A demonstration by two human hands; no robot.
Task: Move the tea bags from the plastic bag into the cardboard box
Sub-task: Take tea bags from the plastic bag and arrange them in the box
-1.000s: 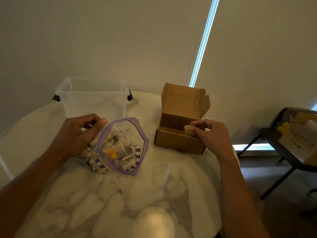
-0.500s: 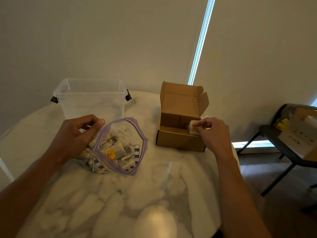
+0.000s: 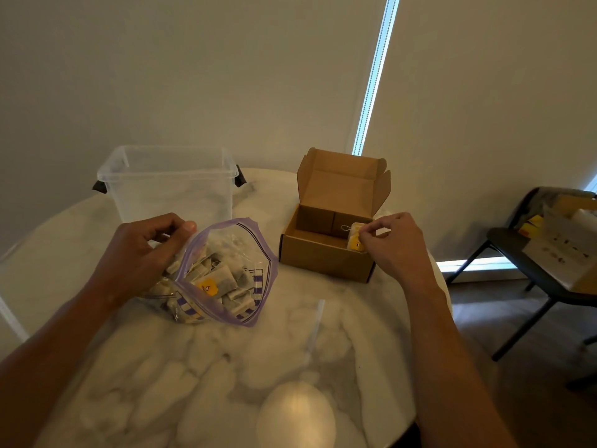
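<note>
A round marble table (image 3: 200, 376), white with soft grey veining and glossy under a lamp's reflection, carries three containers. The plastic bag (image 3: 226, 273) is clear, crinkled film with a purple zip rim, gaping open and slumped on its side; inside it lies a heap of flat paper tea bags (image 3: 223, 279) with thin strings and yellow tags. The cardboard box (image 3: 329, 244) is plain brown corrugated board, rectangular, its hinged lid standing upright behind it. A clear, square plastic tub (image 3: 168, 185) with dark handles stands behind the bag.

The left hand (image 3: 142, 253) reaches in from the lower left, fingers curled and clamped on the bag's rim, holding the mouth open. The right hand (image 3: 397, 247) hovers at the box's right end, thumb and forefinger pinched together on a single tea bag (image 3: 355, 236), which hangs partly inside the box at its right wall.
</note>
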